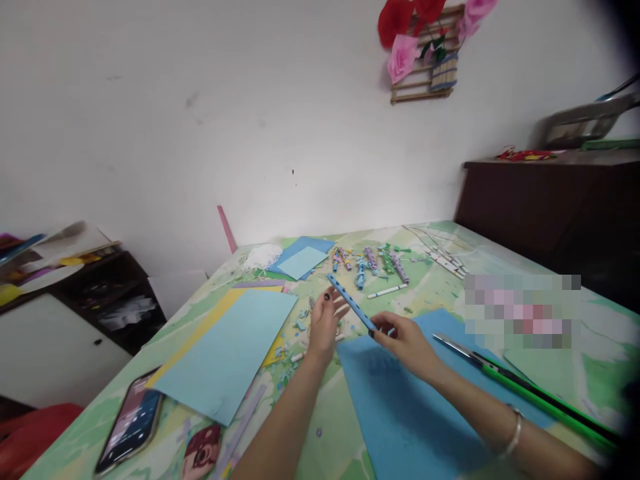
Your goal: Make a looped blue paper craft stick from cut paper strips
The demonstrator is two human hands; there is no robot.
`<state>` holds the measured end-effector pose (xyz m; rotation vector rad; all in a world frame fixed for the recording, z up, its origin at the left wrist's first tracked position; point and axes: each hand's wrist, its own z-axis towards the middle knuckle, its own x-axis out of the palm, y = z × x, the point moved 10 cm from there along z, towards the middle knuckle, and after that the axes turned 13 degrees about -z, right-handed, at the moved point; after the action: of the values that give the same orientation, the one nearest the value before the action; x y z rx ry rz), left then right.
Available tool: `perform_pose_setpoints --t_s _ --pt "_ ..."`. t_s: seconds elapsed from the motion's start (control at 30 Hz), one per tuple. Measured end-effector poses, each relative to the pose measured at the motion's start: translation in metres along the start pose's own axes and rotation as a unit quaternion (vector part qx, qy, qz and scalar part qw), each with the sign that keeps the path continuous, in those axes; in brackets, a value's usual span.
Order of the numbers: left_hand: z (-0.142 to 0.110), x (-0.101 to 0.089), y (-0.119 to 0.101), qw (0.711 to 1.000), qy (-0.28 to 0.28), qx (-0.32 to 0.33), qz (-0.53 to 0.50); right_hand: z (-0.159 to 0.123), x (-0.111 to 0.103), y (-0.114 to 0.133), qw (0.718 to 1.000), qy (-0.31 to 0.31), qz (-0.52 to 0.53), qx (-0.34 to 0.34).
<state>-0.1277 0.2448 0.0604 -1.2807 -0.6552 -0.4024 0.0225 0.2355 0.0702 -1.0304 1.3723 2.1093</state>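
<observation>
A thin blue paper strip (349,302) is held up over the table. My right hand (407,343) pinches its near end, fingers closed round it. My left hand (326,322) reaches up beside the strip's middle with fingers spread, touching or almost touching it. Under my right forearm lies a large blue sheet (400,413). A light blue sheet (227,353) on yellow paper lies left of my left arm.
Green-handled scissors (520,390) lie at the right. A phone (131,421) rests near the front left edge. Several small rolled paper pieces (373,261) and a white pen (387,291) sit further back. Paper scraps (300,323) lie by my left hand. A dark cabinet (550,200) stands at right.
</observation>
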Motion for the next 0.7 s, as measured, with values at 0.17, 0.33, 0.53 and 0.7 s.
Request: perform_pose_setpoints --t_s 0.17,0.33,0.53,0.7 --pt "-0.016 0.052 -0.021 0.996 0.059 -0.001 -0.066 -0.043 -0.008 0.023 0.997 -0.064 0.045 -0.027" --pt "-0.045 0.084 -0.023 0.990 0.107 -0.031 -0.083 -0.060 -0.013 0.036 0.993 -0.085 0.042 -0.072" --pt "-0.075 0.094 -0.015 0.986 0.161 -0.011 0.049 -0.065 -0.080 0.031 0.958 -0.231 0.154 -0.071" --pt "-0.096 0.097 -0.007 0.971 0.194 0.021 0.138 -0.064 -0.090 0.040 0.947 -0.231 0.214 -0.065"
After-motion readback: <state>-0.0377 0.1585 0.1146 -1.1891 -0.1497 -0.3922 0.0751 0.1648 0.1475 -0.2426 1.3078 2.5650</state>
